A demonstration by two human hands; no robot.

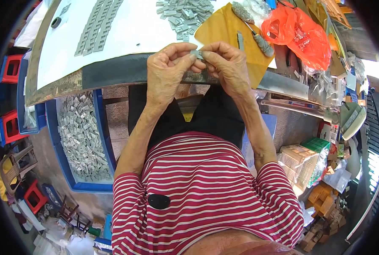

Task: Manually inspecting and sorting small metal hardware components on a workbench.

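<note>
Both hands meet over the near edge of the table [62, 76], pinching one small flat grey piece [196, 54] between them. My left hand [169, 68] grips its left side between thumb and fingers. On the other side, my right hand [228, 64] pinches it the same way; the fingertips hide most of its shape. Beyond the hands lies a heap of similar grey pieces [185, 19]. Long rows of grey pieces [98, 27] lie side by side farther left on the white tabletop.
A blue bin [53, 127] full of loose grey pieces stands below the table at left. Brown paper [217, 29], a screwdriver-like tool with a wrapped handle [264, 44] and a red plastic bag [298, 36] lie at right. Red stools [13, 68] stand far left.
</note>
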